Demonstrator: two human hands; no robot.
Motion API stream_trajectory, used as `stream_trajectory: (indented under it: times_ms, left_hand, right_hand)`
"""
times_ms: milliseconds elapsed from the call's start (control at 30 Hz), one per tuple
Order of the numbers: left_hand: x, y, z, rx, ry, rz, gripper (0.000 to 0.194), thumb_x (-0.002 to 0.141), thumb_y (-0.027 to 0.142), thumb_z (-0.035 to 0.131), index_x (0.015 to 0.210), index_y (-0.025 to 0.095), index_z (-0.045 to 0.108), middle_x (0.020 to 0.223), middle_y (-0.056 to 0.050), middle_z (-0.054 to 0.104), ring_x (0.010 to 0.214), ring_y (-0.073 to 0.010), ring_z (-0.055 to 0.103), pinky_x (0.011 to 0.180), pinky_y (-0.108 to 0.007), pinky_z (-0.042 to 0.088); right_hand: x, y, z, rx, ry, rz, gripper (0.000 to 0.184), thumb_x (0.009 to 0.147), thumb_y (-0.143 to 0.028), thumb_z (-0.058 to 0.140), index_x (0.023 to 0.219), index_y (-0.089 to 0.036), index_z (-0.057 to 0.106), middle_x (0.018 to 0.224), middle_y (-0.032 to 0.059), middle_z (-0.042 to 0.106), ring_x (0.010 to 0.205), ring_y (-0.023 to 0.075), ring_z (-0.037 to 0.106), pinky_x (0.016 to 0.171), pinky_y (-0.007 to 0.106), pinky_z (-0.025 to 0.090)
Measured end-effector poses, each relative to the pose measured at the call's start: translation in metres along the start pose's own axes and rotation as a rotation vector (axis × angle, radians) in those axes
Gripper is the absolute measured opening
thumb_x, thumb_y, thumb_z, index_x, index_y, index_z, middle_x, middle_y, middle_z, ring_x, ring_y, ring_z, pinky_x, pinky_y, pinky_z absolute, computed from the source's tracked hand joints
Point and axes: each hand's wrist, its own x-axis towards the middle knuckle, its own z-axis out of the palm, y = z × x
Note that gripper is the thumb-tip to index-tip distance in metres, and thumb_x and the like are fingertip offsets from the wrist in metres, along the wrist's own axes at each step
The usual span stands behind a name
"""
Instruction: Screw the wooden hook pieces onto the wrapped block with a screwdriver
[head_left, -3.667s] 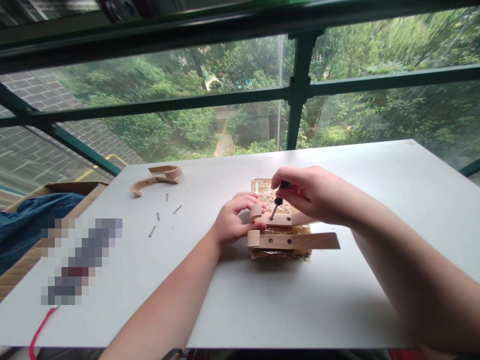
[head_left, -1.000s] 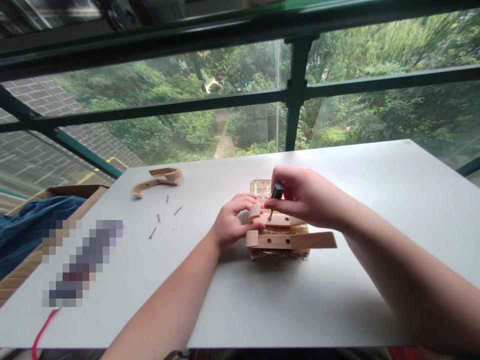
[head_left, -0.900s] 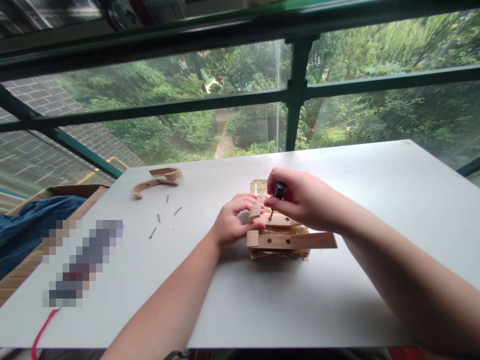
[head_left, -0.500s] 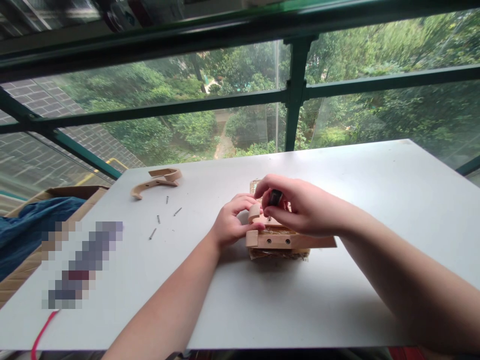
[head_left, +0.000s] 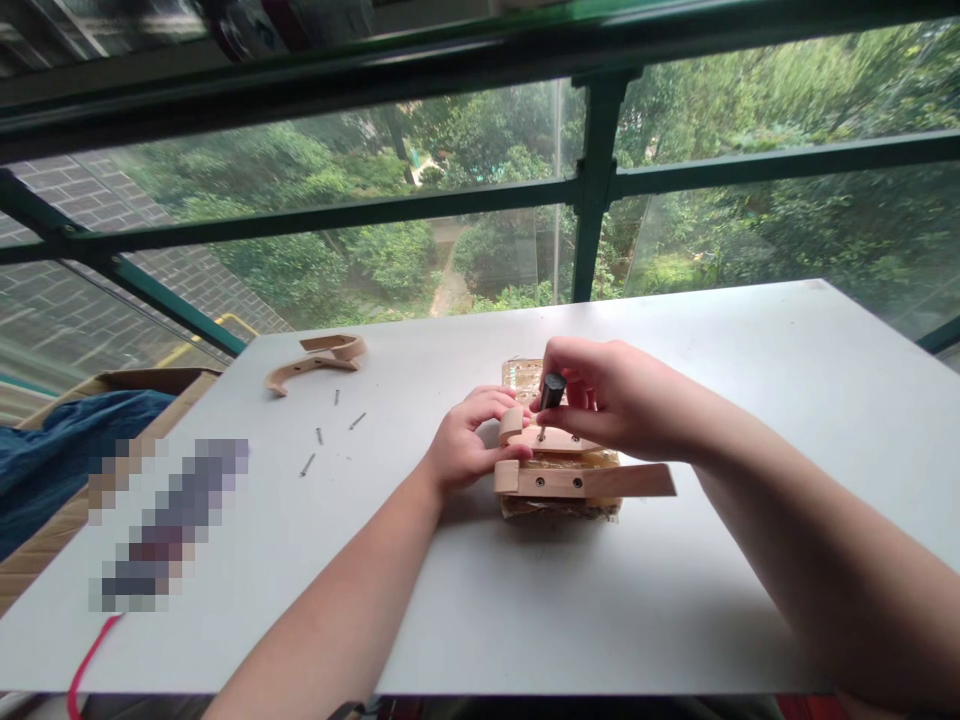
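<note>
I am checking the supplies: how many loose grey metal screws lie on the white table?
4, all left of the left hand: farthest grey metal screw, rightmost screw, second-nearest screw, nearest screw. Others may be hidden.

Right hand point(head_left: 600, 390) hides 1 end of farther wooden hook point(head_left: 562, 441) from me; its grip covers part of screwdriver point(head_left: 552, 391). Its tip too small for me to tell whether seated in screw point(head_left: 541, 438). Left hand point(head_left: 471, 440) partly lost behind hook's curl. Well left of left hand, pixelated item point(head_left: 176, 520), I can't identify it; red cord point(head_left: 91, 655) below it cut by bottom edge. Beyond that, carton point(head_left: 187, 383) and blue cloth point(head_left: 64, 430) cut by left edge.
</note>
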Motion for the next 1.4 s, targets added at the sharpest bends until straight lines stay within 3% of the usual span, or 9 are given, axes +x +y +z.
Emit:
stream_trajectory:
  times_ms: [100,300,400,700,900,1100,1400]
  left_hand:
    - [0.000,-0.001,0.000,0.003,0.023,0.009,0.028,0.067,0.033,0.088,0.089,0.020,0.076,0.103,-0.009,0.074,0.118,-0.0281,0.061,0.104,-0.042,0.049]
    - [0.000,0.001,0.000,0.007,0.008,0.008,0.028,0.068,0.033,0.088,0.090,0.020,0.076,0.101,-0.010,0.075,0.119,-0.0283,0.061,0.106,-0.043,0.049]
    - [0.000,0.000,0.000,0.007,0.006,0.006,0.027,0.068,0.034,0.088,0.089,0.020,0.076,0.101,-0.010,0.074,0.118,-0.0286,0.061,0.105,-0.044,0.049]
    - [0.000,0.000,0.000,0.017,0.017,0.020,0.029,0.069,0.034,0.087,0.092,0.021,0.075,0.102,-0.009,0.074,0.117,-0.0274,0.061,0.105,-0.043,0.049]
    - [0.000,0.001,0.000,0.003,0.016,0.019,0.029,0.068,0.034,0.088,0.090,0.020,0.076,0.102,-0.010,0.075,0.118,-0.0290,0.061,0.106,-0.046,0.049]
    - [0.000,0.003,0.000,0.018,0.049,0.026,0.031,0.066,0.034,0.089,0.091,0.020,0.078,0.101,-0.010,0.076,0.118,-0.0299,0.063,0.107,-0.046,0.049]
    - [-0.001,0.004,0.000,0.043,0.063,0.044,0.033,0.066,0.034,0.089,0.094,0.020,0.079,0.102,-0.010,0.077,0.118,-0.0300,0.065,0.106,-0.045,0.051]
  right_hand:
    - [0.001,0.001,0.003,-0.061,0.059,0.034,0.020,0.083,-0.031,0.066,0.084,-0.023,0.047,0.066,-0.0065,0.057,0.054,0.0092,0.047,0.049,0.022,0.036]
    - [0.004,0.003,0.010,-0.104,0.103,0.067,0.014,0.088,-0.031,0.059,0.100,-0.026,0.055,0.065,-0.0064,0.057,0.054,0.0095,0.045,0.052,0.023,0.034]
    - [0.003,0.002,0.010,-0.101,0.107,0.081,0.011,0.088,-0.030,0.058,0.097,-0.025,0.055,0.067,-0.0060,0.058,0.056,0.0095,0.045,0.053,0.023,0.034]
    - [-0.001,-0.001,0.002,0.045,-0.054,-0.071,0.020,0.090,-0.018,0.048,0.109,-0.023,0.053,0.093,-0.0001,0.068,0.075,0.0121,0.058,0.065,0.025,0.044]
    - [-0.003,0.002,-0.004,0.015,-0.020,-0.073,0.018,0.092,-0.018,0.049,0.109,-0.021,0.053,0.096,0.0036,0.068,0.081,0.0164,0.061,0.070,0.029,0.046]
    - [-0.008,0.002,-0.020,0.002,0.129,-0.073,0.015,0.091,-0.019,0.053,0.106,-0.022,0.053,0.095,0.0038,0.066,0.079,0.0165,0.060,0.067,0.029,0.045]
    - [-0.007,0.002,-0.023,-0.111,-0.041,-0.046,0.011,0.087,-0.018,0.056,0.097,-0.021,0.057,0.084,0.0012,0.065,0.071,0.0142,0.055,0.063,0.027,0.041]
